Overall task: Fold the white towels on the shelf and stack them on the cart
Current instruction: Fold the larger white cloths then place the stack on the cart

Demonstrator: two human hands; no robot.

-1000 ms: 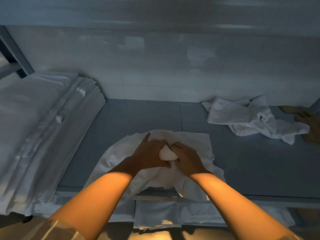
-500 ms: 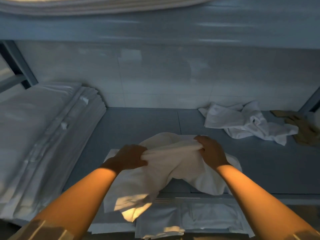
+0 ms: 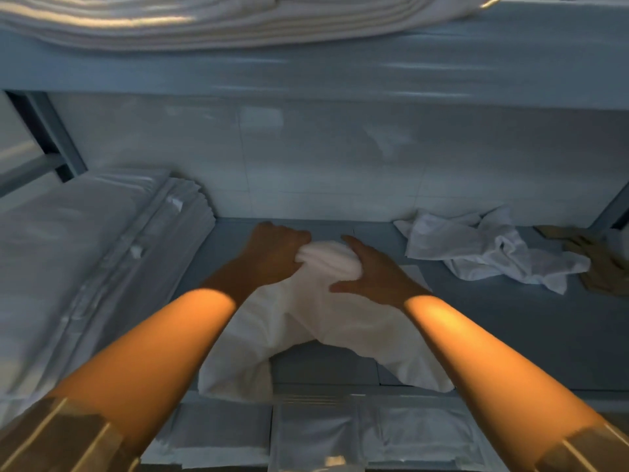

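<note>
One view only, taken from a head-worn wide-angle camera. It is aimed forward and slightly down into a shelf bay, close enough that both forearms enter from the bottom corners. The tiled back wall is faced squarely. The underside of the upper shelf is caught along the top edge, bowed by lens distortion. No second view is supplied, so nothing is shared.
</note>
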